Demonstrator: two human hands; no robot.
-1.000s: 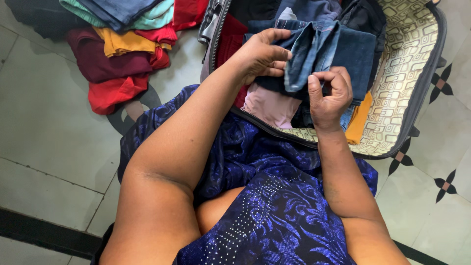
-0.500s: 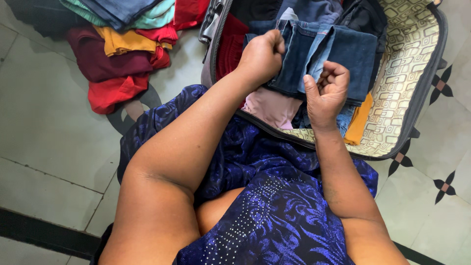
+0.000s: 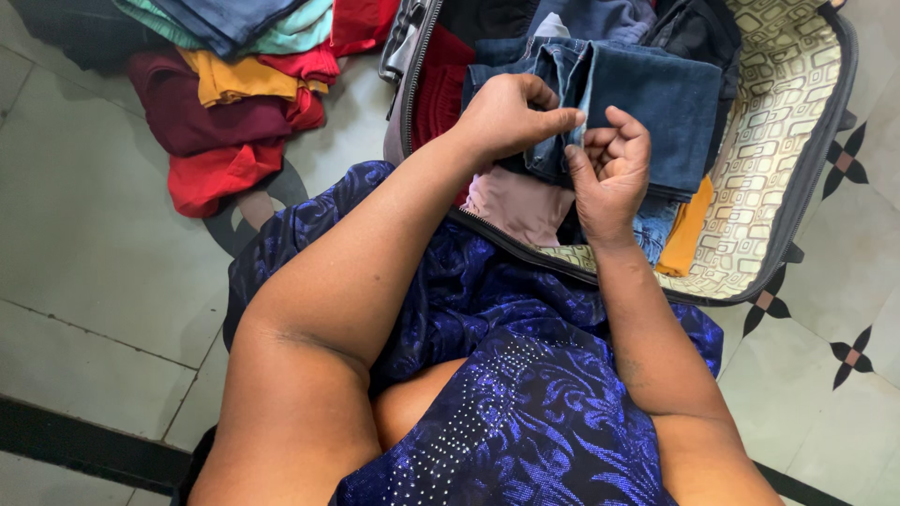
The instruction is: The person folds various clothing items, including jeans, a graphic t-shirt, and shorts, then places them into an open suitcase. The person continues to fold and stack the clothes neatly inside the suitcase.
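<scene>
1. The left hand has opened out of the fist it made half a second ago; its fingers now pinch the near edge of the folded dark-blue denim garment, so its grip is grasping the cloth.
2. The right hand has risen and uncurled a little; its fingertips meet the same fold, just beside the left thumb, so its grip is likewise closed on the denim.
3. The pale inner layers of the denim that stood fanned out a second ago now lie tucked under the dark outer layer. Judging by this, the fold is being tidied flat and is close to finished.
4. The denim rests inside the open grey suitcase with a cream patterned lining, towards its near edge, on top of other clothes: a pale pink garment under the hands and an orange one at the near right corner.
5. The suitcase lies on a floor of pale tiles with small dark star motifs on the right.
6. On the floor to the left of the suitcase lies a loose heap of red, maroon, yellow and teal clothes.
7. The person sits on the floor in a shiny blue patterned dress.
</scene>
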